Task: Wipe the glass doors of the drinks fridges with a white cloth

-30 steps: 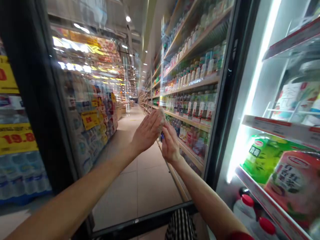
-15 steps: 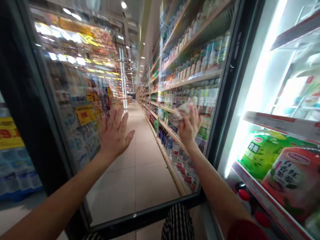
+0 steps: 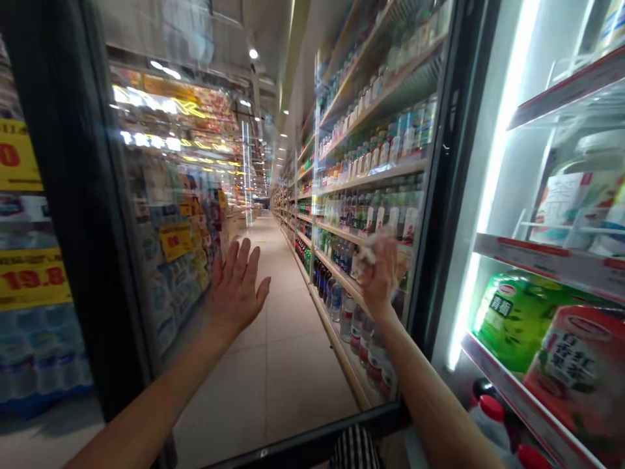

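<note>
In front of me stands a glass door [image 3: 288, 365] with a dark frame, and a store aisle shows through or in its pane. My left hand [image 3: 238, 281] is laid flat toward the glass, fingers spread, holding nothing. On the right side of the pane, my right hand [image 3: 383, 280] grips a crumpled whitish cloth [image 3: 366, 255] against the glass. Motion blurs the cloth and the fingers, so its exact kind is unclear.
A lit refrigerated shelf [image 3: 561, 251] is close on my right, with a green pouch [image 3: 517, 309], a reddish pouch [image 3: 569, 371] and red-capped bottles [image 3: 491, 417]. Packs of bottled water [image 3: 43, 348] and yellow price signs [image 3: 32, 280] stand beyond the door's left edge.
My right hand with the cloth has moved a little lower on the pane. The left hand stays spread at about the same place. The camera view has shifted slightly.
</note>
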{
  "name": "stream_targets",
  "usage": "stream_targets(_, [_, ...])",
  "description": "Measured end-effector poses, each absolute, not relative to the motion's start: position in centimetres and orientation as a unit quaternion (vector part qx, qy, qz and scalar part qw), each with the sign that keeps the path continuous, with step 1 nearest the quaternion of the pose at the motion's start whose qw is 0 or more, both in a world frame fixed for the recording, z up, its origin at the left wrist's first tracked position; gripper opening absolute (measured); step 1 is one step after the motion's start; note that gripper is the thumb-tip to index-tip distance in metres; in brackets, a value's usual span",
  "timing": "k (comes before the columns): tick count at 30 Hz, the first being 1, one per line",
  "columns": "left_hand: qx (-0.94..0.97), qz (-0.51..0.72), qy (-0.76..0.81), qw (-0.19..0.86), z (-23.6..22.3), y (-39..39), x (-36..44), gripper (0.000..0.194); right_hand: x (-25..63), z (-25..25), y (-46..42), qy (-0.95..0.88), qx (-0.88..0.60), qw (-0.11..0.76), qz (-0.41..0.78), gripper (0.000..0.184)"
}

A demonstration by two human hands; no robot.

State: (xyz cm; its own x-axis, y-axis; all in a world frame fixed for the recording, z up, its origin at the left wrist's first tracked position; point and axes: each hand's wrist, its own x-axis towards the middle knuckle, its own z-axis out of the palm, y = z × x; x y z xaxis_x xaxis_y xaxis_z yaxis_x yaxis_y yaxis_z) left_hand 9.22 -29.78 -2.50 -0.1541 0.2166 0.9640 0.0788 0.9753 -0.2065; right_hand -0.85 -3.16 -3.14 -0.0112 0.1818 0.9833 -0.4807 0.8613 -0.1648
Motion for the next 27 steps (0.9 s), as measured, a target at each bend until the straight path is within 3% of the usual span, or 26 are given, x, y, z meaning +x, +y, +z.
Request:
stream_targets(3, [-0.087, 0.053, -0.747, 0.657, -3.2, -29.2, 9.0, 0.069, -1.5, -3.3, -1.8, -0.645, -0.003, 0.687, 0.333, 0.048])
stream_targets(10, [-0.133, 0.088, -0.765, 0.624, -6.2, -29.6, 9.5, 0.065, 2.6, -6.1, -10.1, -0.687, 0.293, 0.644, 0.164, 0.044])
stream_targets(17, [-0.105, 0.079, -0.768, 0.627, -7.8, -29.0, 9.8, 0.068, 0.1, -8.1, -3.9, -0.667, 0.000, 0.663, 0.340, 0.049])
stream_targets(23, [-0.118, 0.078, -0.773, 0.618, -8.1, -29.4, 9.8, 0.068, 3.4, -10.9, -9.4, -0.729, 0.298, 0.597, 0.151, 0.044])
stream_targets(27, [-0.115, 0.061, -0.778, 0.614, -8.4, -29.2, 9.8, 0.069, 1.4, -11.8, -4.5, -0.729, 0.110, 0.633, 0.237, 0.048])
